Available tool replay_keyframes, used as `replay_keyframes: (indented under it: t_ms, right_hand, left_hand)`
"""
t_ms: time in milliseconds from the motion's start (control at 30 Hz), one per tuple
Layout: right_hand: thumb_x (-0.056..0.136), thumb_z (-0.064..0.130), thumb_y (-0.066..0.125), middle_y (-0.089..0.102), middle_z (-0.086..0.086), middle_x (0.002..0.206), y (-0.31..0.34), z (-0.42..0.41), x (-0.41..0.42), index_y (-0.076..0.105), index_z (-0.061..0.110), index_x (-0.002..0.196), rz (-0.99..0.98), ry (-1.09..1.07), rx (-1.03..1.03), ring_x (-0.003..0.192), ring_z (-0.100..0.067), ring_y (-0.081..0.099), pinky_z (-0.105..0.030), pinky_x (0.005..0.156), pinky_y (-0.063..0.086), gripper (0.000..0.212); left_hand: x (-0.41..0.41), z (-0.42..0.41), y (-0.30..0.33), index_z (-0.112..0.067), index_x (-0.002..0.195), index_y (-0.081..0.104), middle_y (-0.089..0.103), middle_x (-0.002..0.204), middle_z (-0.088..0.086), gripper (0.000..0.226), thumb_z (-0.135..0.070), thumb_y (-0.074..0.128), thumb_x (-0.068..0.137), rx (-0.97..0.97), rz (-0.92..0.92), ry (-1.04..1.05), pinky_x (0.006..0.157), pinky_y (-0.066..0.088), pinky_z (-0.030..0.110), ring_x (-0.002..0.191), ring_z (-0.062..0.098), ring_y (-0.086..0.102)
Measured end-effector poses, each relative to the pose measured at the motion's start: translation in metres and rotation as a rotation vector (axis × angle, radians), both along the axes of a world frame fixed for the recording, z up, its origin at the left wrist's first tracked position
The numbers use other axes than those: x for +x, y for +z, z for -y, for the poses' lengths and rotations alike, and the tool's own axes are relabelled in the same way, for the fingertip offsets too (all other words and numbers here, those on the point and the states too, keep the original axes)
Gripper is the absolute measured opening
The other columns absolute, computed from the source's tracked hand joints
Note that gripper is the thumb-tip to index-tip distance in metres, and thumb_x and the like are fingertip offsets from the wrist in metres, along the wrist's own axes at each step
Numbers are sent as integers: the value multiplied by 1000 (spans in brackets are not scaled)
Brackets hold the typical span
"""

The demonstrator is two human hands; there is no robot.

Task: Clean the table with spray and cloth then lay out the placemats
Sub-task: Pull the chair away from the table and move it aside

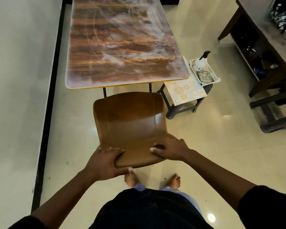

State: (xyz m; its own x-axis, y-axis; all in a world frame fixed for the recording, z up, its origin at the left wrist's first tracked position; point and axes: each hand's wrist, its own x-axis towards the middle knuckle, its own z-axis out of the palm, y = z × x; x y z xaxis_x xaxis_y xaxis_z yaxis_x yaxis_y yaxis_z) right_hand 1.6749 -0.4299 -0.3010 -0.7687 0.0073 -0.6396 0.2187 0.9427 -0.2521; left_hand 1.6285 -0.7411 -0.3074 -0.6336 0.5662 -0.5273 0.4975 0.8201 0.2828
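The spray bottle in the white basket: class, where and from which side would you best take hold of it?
Probably the neck just below the black trigger head of the spray bottle, coming from above: it stands upright, and the basket walls surround its body.

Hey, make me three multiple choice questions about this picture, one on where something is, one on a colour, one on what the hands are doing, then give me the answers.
1. Where is the spray bottle?
A. on the table
B. in the white basket on the stool
C. on the floor

2. What colour is the chair?
A. brown
B. white
C. blue

3. What are the two hands doing?
A. both grip the chair's backrest
B. one holds the cloth
C. both hang idle

Answers:
1 B: the spray bottle stands in the white basket on the stool beside the table, next to the checked cloth.
2 A: the chair has a glossy brown seat and back.
3 A: the left hand and the right hand each curl over the top edge of the backrest.
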Motion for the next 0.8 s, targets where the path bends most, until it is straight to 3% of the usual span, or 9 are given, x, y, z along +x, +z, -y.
replay_keyframes:
  t_ms: [67,133,233,300,367,567,800]
  right_hand:
    - [81,93,40,46,8,157,15,-6,9,45,39,152,69,154,-29,145,-24,37,-53,110,35,90]
    - [79,88,53,29,7,168,20,-12,16,28,40,160,112,280,9,155,-26,22,-54,117,29,98]
    - [94,53,64,29,2,168,16,-9,26,26,38,160,-20,329,159,156,-28,23,-49,115,35,77]
    - [97,30,62,39,-1,163,10,-3,31,35,34,157,-114,287,208,151,-31,32,-47,109,40,66]
    - [94,21,62,46,-2,158,6,2,37,42,32,154,-164,244,209,147,-33,38,-48,106,42,64]
    - [97,16,57,46,-1,158,4,7,36,41,33,153,-223,199,217,148,-34,36,-50,110,36,60]
    - [97,15,54,51,-2,154,5,5,34,44,30,151,-216,243,247,146,-35,40,-47,106,40,57]
  left_hand:
    - [9,8,-12,-29,146,63,71,141,-5,88,-84,68,78,30,-114,-59,110,51,51,126,23,70]
    - [12,10,-15,-27,139,70,77,132,-1,77,-50,93,68,12,-131,-99,101,58,52,116,27,76]
    - [14,3,-13,-22,124,79,82,115,1,82,-15,98,44,20,-202,-108,83,65,47,97,26,81]
    - [17,0,-15,-18,122,80,83,113,4,84,-9,98,40,20,-216,-112,83,66,46,97,27,81]
    - [18,2,-19,-17,125,79,82,116,6,83,-6,97,44,34,-207,-110,86,65,47,100,27,81]
    - [4,10,-20,-19,135,75,80,126,3,81,-5,93,57,127,-195,-182,92,64,39,108,22,80]
    - [3,13,-22,-22,138,72,79,129,1,82,-2,92,60,193,-178,-173,95,62,38,114,20,78]
